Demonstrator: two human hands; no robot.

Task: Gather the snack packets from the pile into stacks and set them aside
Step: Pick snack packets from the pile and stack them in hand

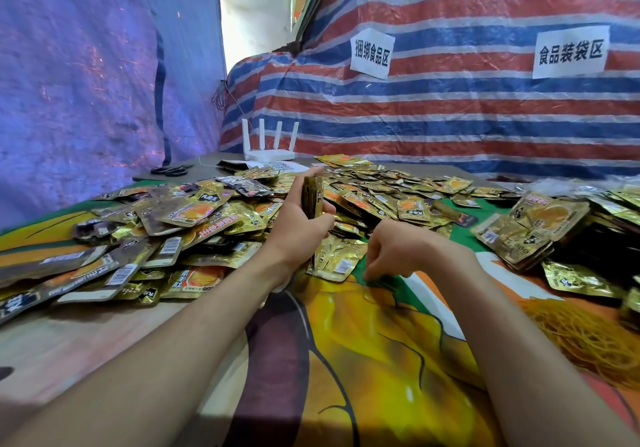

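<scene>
Snack packets [207, 211]: flat gold-foil pouches with orange print, heaped loose over the far half of the bench, thickest at left.
Held stack [312, 198]: thin sheaf of gold packets, upright on edge above the near rim of the heap.
Left hand [298, 228]: wrapped round the held stack, thumb on one face, fingers on the other.
Right hand [391, 252]: fingers curled downward, tips at the cloth just beside a few loose near packets [337, 259]; whether pinching anything, cannot tell.
Step, as judged: adding another packet to the held stack.
Doing it well: lift one packet only, lay it flat against the sheaf's face, printed side matching; tap the edges square on the bench; grip low and firm, since slick foil likely fans out.
Finished stacks [533, 235]: squared gold bundles at right, well apart from the hands; probably the set-down spot.
Rubber bands [585, 339]: tangle of thin yellow loops near the right forearm.
Bench cover [363, 360]: printed orange, yellow and green cloth.
Far edge: white four-antenna router [270, 145], black scissors [171, 170], striped red-blue-white tarpaulin [450, 107] behind.
</scene>
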